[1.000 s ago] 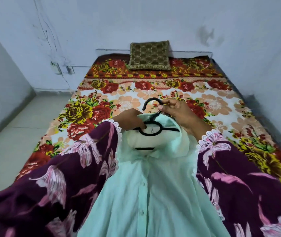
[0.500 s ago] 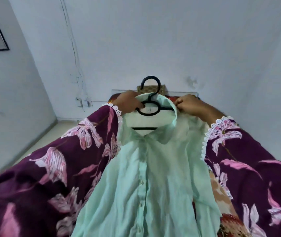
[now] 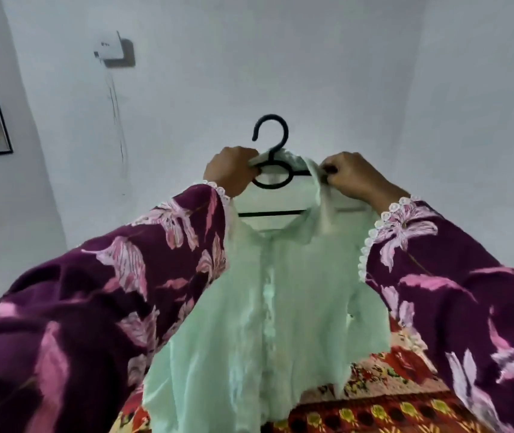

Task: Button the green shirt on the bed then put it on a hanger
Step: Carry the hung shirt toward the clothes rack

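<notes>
The green shirt (image 3: 268,295) is held up in the air on a black hanger (image 3: 273,170), above the flowery bed (image 3: 399,398). The left hand (image 3: 232,170) is wrapped around the hanger and collar (near the hook), and the shirt's shoulder is pinched by the right hand (image 3: 351,178).

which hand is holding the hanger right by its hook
The left hand: it grips the black hanger right beside the hook. The right hand pinches the green shirt collar instead.
</notes>
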